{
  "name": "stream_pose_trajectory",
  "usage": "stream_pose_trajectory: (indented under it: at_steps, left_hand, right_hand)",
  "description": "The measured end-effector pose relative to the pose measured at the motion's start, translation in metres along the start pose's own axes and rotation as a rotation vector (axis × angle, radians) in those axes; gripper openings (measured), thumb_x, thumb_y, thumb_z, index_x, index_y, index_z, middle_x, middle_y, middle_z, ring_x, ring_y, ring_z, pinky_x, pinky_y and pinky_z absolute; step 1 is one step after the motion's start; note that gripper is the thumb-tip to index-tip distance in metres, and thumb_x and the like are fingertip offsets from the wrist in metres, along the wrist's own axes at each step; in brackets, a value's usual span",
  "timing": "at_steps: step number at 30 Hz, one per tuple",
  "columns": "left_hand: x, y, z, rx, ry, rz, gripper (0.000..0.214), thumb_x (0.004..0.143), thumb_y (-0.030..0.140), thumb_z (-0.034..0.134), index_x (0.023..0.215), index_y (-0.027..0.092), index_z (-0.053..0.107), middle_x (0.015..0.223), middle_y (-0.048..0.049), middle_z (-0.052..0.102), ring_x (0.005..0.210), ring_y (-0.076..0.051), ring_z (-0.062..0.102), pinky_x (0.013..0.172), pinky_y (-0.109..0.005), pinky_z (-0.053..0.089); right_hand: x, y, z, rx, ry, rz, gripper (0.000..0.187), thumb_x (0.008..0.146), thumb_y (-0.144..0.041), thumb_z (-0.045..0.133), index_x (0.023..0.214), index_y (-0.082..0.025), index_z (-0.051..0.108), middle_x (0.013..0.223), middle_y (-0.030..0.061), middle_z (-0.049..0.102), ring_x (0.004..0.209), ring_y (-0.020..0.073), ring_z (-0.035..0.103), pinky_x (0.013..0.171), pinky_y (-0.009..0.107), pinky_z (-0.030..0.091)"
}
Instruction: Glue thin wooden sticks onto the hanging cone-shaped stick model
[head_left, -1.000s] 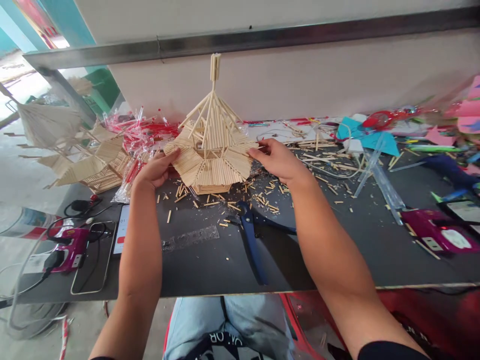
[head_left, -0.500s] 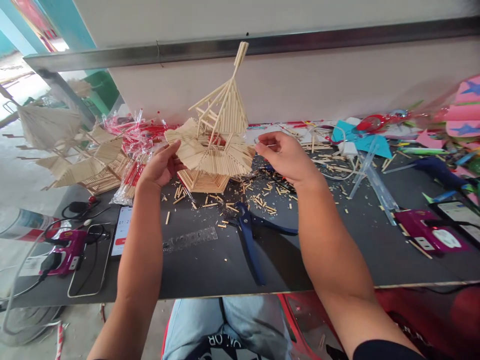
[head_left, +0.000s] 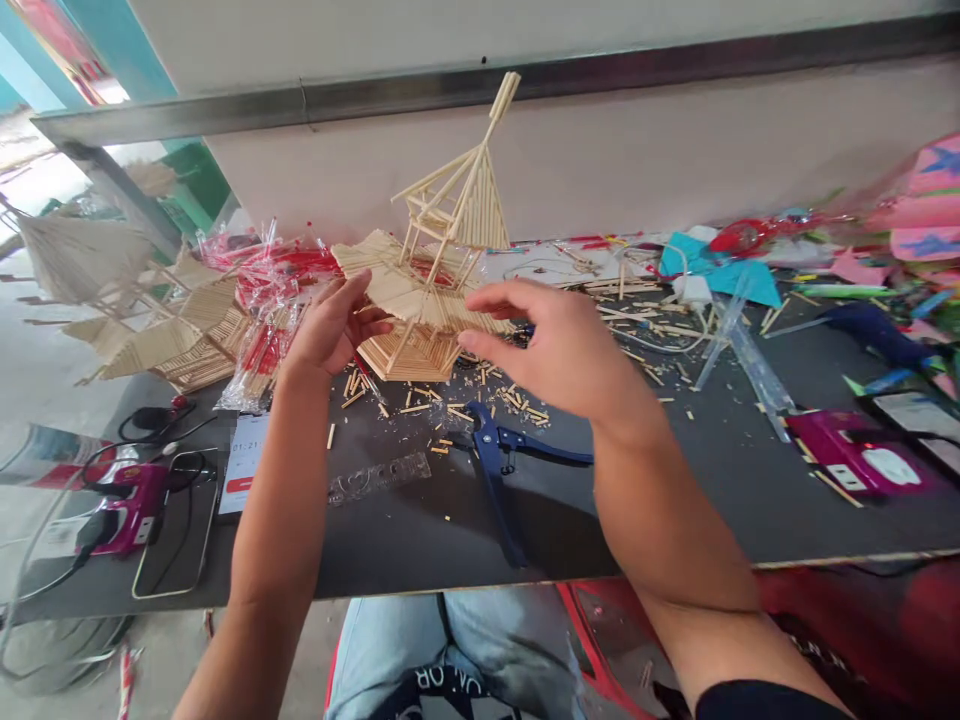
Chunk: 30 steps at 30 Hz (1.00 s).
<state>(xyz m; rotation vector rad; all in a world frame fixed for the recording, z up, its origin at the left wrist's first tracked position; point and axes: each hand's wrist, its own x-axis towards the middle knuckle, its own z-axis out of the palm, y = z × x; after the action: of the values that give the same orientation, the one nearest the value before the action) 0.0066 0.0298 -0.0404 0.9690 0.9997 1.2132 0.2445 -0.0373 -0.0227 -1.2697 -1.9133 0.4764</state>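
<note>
Arms (head_left: 281, 500) extended forward over bench (head_left: 390, 550). Left hand (head_left: 330, 330) at left edge of stick model (head_left: 401, 290), right hand (head_left: 559, 345) before its right side; both spread, contact unclear.

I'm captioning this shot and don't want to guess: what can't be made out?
All in the head view:
- phone, right side: hidden by the left forearm
- model, far side: hidden by its own near parts
- any contact with the right hand: fingers block it
- clear strip, markings: too faint
- pink card: cut off by the right edge
</note>
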Motion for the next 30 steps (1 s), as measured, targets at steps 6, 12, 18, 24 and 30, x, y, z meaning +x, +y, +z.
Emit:
stream_pose_trajectory:
  at_steps: [6, 12, 18, 24, 30]
  left_hand:
    - [-0.003, 0.0, 0.011, 0.017, -0.007, 0.016, 0.022, 0.089, 0.036, 0.07, 0.095, 0.018, 0.058, 0.068, 0.0037, 0.057, 0.055, -0.008, 0.062, 0.055, -0.02, 0.055]
    - [-0.006, -0.003, 0.021, 0.061, -0.018, 0.066, 0.036, 0.092, 0.053, 0.065, 0.106, 0.02, 0.059, 0.076, 0.0013, 0.057, 0.069, -0.012, 0.072, 0.057, -0.021, 0.055]
    - [-0.008, -0.004, 0.024, 0.092, -0.032, 0.083, 0.044, 0.09, 0.054, 0.066, 0.116, 0.021, 0.055, 0.081, 0.0004, 0.06, 0.075, -0.016, 0.076, 0.056, -0.021, 0.054]
    - [-0.012, 0.0, 0.027, 0.102, -0.02, 0.051, 0.041, 0.091, 0.054, 0.065, 0.112, 0.021, 0.052, 0.088, -0.0009, 0.065, 0.067, -0.013, 0.074, 0.052, -0.02, 0.051]
    - [-0.016, -0.003, 0.036, 0.102, -0.018, 0.053, 0.035, 0.097, 0.046, 0.059, 0.12, 0.023, 0.047, 0.097, -0.0024, 0.068, 0.065, -0.012, 0.074, 0.046, -0.019, 0.048]
  right_hand:
    - [0.004, 0.005, 0.034, -0.155, -0.001, -0.122, 0.033, 0.081, -0.016, 0.075, 0.112, -0.018, 0.065, 0.118, 0.0118, 0.069, 0.109, 0.0297, 0.066, 0.1, 0.05, 0.053]
    - [0.006, 0.02, 0.049, -0.228, 0.103, -0.154, 0.05, 0.083, 0.0, 0.053, 0.13, -0.019, 0.055, 0.13, 0.0141, 0.064, 0.125, 0.0329, 0.059, 0.108, 0.054, 0.05]
    - [0.011, 0.028, 0.049, -0.19, 0.087, -0.172, 0.058, 0.082, -0.001, 0.054, 0.136, -0.021, 0.051, 0.137, 0.0131, 0.061, 0.131, 0.0322, 0.056, 0.113, 0.055, 0.047]
    - [0.018, 0.035, 0.049, -0.193, 0.151, -0.151, 0.063, 0.077, 0.004, 0.056, 0.136, -0.019, 0.051, 0.135, 0.014, 0.061, 0.128, 0.0301, 0.057, 0.112, 0.049, 0.048]
    - [0.021, 0.037, 0.048, -0.184, 0.196, -0.16, 0.052, 0.08, -0.009, 0.063, 0.128, -0.023, 0.051, 0.127, 0.0111, 0.064, 0.121, 0.0297, 0.06, 0.105, 0.049, 0.051]
